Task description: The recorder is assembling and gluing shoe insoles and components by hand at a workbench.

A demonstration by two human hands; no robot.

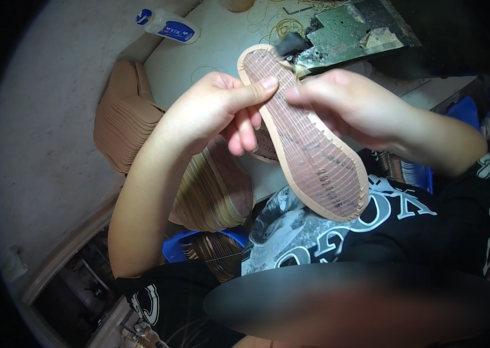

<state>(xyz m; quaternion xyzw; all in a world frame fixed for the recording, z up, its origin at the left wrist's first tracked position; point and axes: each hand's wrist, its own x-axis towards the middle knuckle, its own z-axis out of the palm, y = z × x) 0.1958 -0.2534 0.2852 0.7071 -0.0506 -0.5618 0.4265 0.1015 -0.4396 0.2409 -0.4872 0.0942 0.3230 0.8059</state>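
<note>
Between my two hands an insole (314,151) hangs at a slant, its lined, printed underside facing up and a tan band folded around its edge. My left hand (224,110) is closed on its narrower part, thumb on top and fingers underneath. From the other side my right hand (355,104) grips its right edge; that thumb lies over the insole and the fingers are partly hidden behind it. The upper end of the insole is close beside a dark block (293,44) on a worn green machine (343,43).
Stacked tan insoles (126,124) lean at the wall on the left. Below my left forearm stands another stack with yellowish edges (210,191), above a blue crate (233,235). A white bottle (172,29) and yellowish loops of thread (287,29) lie on the table (216,58).
</note>
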